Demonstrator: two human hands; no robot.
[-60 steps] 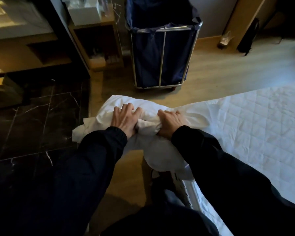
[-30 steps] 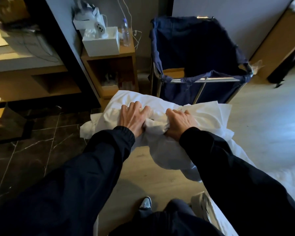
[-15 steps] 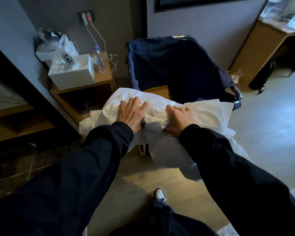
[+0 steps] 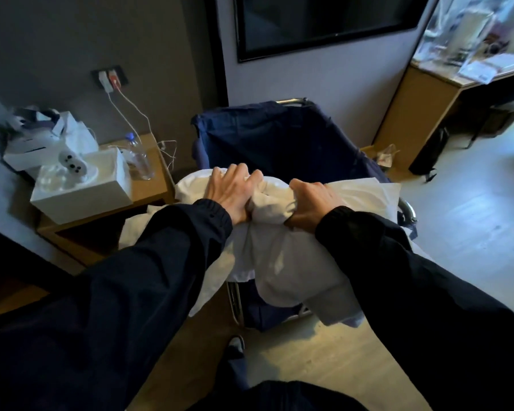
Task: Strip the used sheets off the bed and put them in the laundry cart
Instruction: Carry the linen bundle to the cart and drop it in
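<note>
Head camera: our left grip [image 4: 229,192] and right grip [image 4: 312,203] clutch the bundled white sheets [image 4: 279,256] over the navy laundry cart [image 4: 264,137] and its near rim, open floor [image 4: 472,218] to their right.

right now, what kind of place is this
Probably a hotel room being cleaned: a navy fabric laundry cart on a chrome frame, a black-framed wall-mounted screen, and a bundle of white bed sheets.
</note>
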